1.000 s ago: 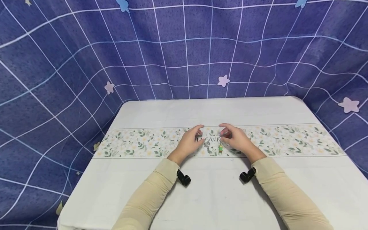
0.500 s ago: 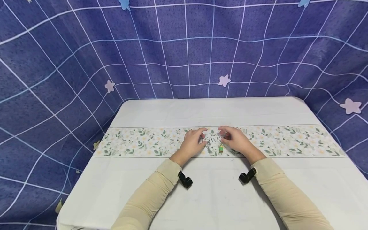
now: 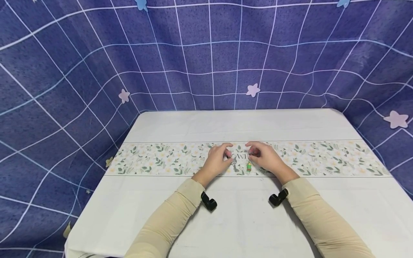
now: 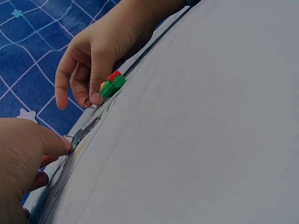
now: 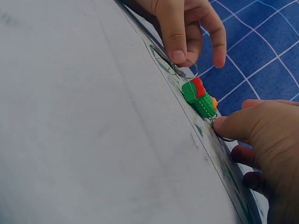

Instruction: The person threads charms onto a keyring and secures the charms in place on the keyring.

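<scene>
A grey metal key (image 4: 83,132) with a wire ring (image 5: 195,72) lies low over the floral strip, its blade pointing toward the near side. My left hand (image 3: 217,159) pinches it at the head between thumb and fingers. A green charm (image 5: 200,99) with red and orange parts, looking like a small cactus, hangs from a metal ring (image 5: 225,138). That ring is pinched by my right hand (image 3: 265,156), thumb against curled fingers. Key and charm (image 3: 248,167) are side by side, a small gap apart, between the two hands.
A white tablecloth (image 3: 232,215) covers the table, with a floral band (image 3: 155,159) bearing printed letters across it. Blue curtain (image 3: 193,57) with a white grid and stars hangs behind and at the sides. Black wrist cameras (image 3: 209,204) sit at both cuffs.
My left hand has shifted slightly right and nearer to me, its thumb now right at the key's head. The right hand stays nearly in place with the charm.
</scene>
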{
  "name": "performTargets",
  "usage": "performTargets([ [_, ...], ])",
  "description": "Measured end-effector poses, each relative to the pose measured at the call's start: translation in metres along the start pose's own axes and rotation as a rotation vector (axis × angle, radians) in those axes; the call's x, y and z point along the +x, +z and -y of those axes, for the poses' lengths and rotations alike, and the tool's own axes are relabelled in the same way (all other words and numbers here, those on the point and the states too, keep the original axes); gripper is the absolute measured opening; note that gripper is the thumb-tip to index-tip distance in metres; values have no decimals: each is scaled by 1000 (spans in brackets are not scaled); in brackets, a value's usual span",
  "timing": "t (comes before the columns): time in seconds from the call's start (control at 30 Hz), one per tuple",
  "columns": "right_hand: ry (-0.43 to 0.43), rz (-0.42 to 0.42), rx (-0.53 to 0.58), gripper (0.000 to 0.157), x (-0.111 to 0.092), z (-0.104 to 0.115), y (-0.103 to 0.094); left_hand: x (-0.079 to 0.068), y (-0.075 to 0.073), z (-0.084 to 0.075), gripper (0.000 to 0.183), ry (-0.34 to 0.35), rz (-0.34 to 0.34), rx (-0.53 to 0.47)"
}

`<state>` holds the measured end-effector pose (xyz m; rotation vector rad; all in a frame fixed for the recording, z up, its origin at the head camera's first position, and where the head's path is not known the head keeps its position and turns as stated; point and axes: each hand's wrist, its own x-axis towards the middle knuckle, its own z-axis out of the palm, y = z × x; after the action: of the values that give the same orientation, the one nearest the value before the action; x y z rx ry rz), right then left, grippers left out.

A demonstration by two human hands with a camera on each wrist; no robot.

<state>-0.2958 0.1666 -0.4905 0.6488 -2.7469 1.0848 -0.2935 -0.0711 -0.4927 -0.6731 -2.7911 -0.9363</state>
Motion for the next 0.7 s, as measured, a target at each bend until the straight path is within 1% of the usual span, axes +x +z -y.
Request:
performTargets([
  [0.17, -2, -12, 4, 47, 0, 0, -1, 0, -1, 0, 47, 2, -12, -26],
  [0.33, 4, -15, 55, 43, -2, 1, -1, -1, -1, 0, 41, 9, -22, -78],
  [0.53, 27, -14, 180, 36, -4, 2, -3, -3, -1, 1, 39, 15, -40, -117],
  [0.7, 53, -1, 300, 33, -4, 1, -4, -3, -1, 1, 38, 1, -48, -155],
])
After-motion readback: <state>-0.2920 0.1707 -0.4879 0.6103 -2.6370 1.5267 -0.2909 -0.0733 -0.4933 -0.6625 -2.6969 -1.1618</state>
